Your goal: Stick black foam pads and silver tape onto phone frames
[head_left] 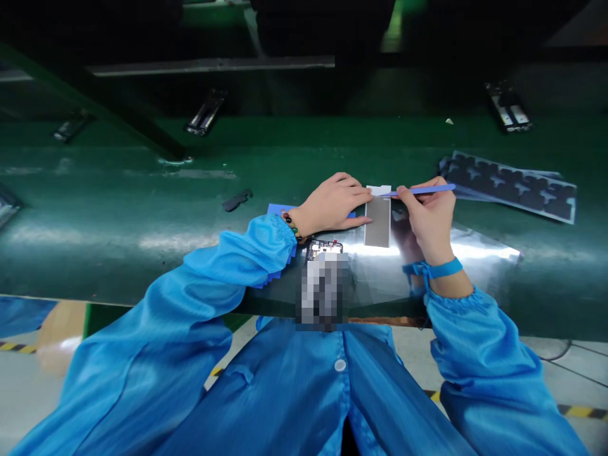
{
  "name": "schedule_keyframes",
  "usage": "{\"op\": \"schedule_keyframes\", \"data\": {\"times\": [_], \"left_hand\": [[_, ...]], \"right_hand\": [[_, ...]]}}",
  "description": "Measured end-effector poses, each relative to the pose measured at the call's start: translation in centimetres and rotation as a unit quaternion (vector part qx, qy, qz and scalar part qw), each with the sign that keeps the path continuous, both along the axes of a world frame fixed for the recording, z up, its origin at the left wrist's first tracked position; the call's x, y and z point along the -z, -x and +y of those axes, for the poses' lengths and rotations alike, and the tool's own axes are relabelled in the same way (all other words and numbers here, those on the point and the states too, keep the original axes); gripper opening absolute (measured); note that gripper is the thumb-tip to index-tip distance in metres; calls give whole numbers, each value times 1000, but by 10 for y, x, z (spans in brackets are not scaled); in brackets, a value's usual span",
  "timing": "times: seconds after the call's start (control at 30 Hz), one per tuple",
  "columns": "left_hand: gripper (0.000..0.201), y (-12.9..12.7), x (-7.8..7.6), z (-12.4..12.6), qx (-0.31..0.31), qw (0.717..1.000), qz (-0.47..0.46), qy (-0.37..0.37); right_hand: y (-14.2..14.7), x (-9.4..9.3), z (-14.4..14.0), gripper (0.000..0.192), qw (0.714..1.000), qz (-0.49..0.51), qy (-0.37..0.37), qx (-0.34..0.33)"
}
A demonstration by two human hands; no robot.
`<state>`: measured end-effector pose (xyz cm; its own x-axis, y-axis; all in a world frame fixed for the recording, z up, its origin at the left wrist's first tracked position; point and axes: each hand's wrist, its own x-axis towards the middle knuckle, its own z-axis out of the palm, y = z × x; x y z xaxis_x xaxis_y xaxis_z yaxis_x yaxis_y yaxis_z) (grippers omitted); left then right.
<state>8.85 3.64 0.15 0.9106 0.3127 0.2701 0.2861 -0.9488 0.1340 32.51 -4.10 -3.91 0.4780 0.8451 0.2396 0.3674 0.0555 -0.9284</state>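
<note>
Two hands (332, 206) (430, 215) on grey strip (378, 221)

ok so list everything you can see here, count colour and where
grey rectangular sheet with white tab: 1, grey, on the shiny plate between the hands
thin blue plastic stick: 1, blue, tip at the sheet's white tab
shiny metal plate: 1, silver, on the belt
green conveyor belt: 1, green, across the view
sheets of dark cut-out pads: a few, dark grey, belt at right
small black part: 1, black, belt left of the hands
left hand: presses the sheet's left edge
right hand: grips the stick
</note>
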Motion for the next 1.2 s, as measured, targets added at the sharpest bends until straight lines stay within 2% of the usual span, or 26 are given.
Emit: {"op": "schedule_keyframes", "data": {"times": [0.47,0.6,0.77,0.83,0.93,1.03,1.1,1.2], "left_hand": [[50,2,-1,1,2,1000,-4,11],[51,1,0,0,2,1000,-1,10],[51,-1,-4,2,-7,999,9,40],[48,10,-14,-2,-21,998,3,64],[43,51,-33,-25,-29,994,-22,104],[46,105,-43,-71,50,984,-1,169],[62,132,-38,-103,74,976,24,201],[77,153,-19,-136,43,978,22,202]], "right_hand": [[5,-6,-1,46,998,65,-22,-6],[8,-7,1,45,993,116,-32,-16],[5,-23,-6,49,980,191,-58,8],[8,-34,-26,48,979,194,-58,16],[25,-50,-79,45,981,191,-16,9],[61,-56,-142,41,983,183,24,5],[90,-56,-177,40,980,191,42,-27],[129,-51,-210,36,976,193,76,-61]]}}
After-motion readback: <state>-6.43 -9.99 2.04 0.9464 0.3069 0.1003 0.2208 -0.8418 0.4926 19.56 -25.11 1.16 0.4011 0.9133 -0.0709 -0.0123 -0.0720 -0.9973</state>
